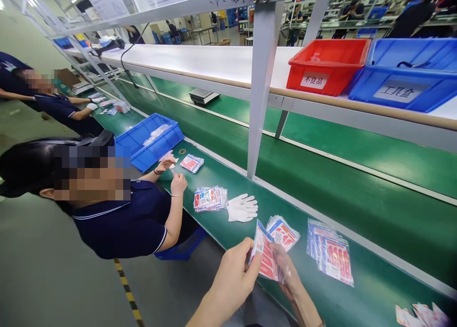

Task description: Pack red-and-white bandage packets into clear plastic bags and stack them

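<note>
- Lower centre of the frame: left hand [233,277] pinches a card packet [267,258]; right hand [293,280] holds its clear plastic [284,269].
- Seemingly, the packet is being adjusted; next probably calls for a steady pinch.

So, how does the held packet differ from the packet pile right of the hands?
The held packet is tilted between left hand and right hand; the packet pile lies on the bench. The held packet looks single; the packet pile has several, overlapping. Both show red and blue print and clear plastic.
</note>
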{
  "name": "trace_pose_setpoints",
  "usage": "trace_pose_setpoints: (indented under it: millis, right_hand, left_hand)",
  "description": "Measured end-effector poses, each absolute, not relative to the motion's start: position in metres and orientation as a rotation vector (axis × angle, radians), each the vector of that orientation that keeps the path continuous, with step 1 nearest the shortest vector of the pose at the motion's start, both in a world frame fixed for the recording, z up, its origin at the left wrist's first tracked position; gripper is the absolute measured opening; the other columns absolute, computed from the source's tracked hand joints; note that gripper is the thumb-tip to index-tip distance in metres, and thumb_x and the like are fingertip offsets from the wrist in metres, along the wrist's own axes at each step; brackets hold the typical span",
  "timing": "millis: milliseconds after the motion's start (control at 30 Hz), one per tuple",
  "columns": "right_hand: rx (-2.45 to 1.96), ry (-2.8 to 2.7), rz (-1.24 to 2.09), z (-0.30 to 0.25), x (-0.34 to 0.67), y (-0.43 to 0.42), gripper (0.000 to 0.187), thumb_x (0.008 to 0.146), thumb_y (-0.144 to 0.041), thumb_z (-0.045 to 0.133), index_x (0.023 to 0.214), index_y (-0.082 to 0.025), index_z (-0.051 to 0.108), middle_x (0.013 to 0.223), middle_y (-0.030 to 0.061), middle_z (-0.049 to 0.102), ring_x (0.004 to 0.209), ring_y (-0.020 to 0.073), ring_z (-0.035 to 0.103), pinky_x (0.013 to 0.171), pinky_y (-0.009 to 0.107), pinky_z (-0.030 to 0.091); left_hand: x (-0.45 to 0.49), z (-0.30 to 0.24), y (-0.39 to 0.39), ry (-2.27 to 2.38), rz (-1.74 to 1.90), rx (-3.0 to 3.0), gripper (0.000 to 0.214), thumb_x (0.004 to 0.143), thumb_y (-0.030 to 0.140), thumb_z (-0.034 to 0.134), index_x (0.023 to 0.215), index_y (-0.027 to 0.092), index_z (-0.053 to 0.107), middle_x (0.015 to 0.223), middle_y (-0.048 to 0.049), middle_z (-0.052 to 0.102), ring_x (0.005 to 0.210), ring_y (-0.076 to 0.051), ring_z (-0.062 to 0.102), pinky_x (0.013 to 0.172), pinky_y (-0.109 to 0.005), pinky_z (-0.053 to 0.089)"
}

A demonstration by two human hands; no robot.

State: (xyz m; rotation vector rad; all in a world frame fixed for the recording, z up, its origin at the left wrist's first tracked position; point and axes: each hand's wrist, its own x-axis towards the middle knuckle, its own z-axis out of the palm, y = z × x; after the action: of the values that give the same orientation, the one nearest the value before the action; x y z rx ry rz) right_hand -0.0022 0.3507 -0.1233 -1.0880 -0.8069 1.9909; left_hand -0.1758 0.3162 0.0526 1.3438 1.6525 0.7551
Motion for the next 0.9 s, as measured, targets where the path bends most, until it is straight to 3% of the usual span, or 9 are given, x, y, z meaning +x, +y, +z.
trace_pose_setpoints:
  millis: [233,367,633,900]
  right_hand:
    - [-1.160,-1.079,1.873,-0.116,0.006,0.358,0.039,0.066,-0.057,0.085,0.087,-0.026,0.079,0.102,0.0072,0.077,0.099,0.0297,0.069,0.093,0.043,0.054]
    - [-1.182,-1.226,1.797,-0.110,0.012,0.359,0.040,0.068,-0.059,0.083,0.090,-0.025,0.080,0.100,0.0084,0.077,0.097,0.0300,0.069,0.095,0.043,0.053]
    - [-1.168,-1.373,1.695,-0.096,0.015,0.363,0.040,0.077,-0.062,0.074,0.093,-0.026,0.078,0.099,0.0080,0.078,0.095,0.0285,0.071,0.088,0.038,0.056]
    - [-1.158,-1.466,1.635,-0.090,0.013,0.364,0.062,0.073,-0.081,0.060,0.089,-0.026,0.082,0.094,0.0118,0.082,0.088,0.0333,0.075,0.083,0.044,0.061]
  left_hand:
    - [-0.190,0.047,0.322,1.555,0.869,1.092,0.028,0.102,0.046,0.045,0.106,0.022,0.057,0.088,-0.0001,0.066,0.068,-0.014,0.055,0.060,-0.022,0.044]
    - [-0.195,0.046,0.326,1.540,0.921,1.139,0.027,0.102,0.042,0.046,0.101,0.020,0.062,0.091,-0.0012,0.068,0.080,-0.016,0.057,0.071,-0.023,0.044]
    - [-0.200,0.047,0.321,1.429,0.897,1.137,0.028,0.101,0.043,0.050,0.093,0.018,0.062,0.088,0.0006,0.064,0.079,-0.014,0.051,0.072,-0.024,0.040]
    - [-0.210,0.039,0.319,1.359,0.913,1.043,0.032,0.099,0.046,0.053,0.090,0.017,0.062,0.083,0.0006,0.060,0.075,-0.014,0.049,0.068,-0.024,0.039]
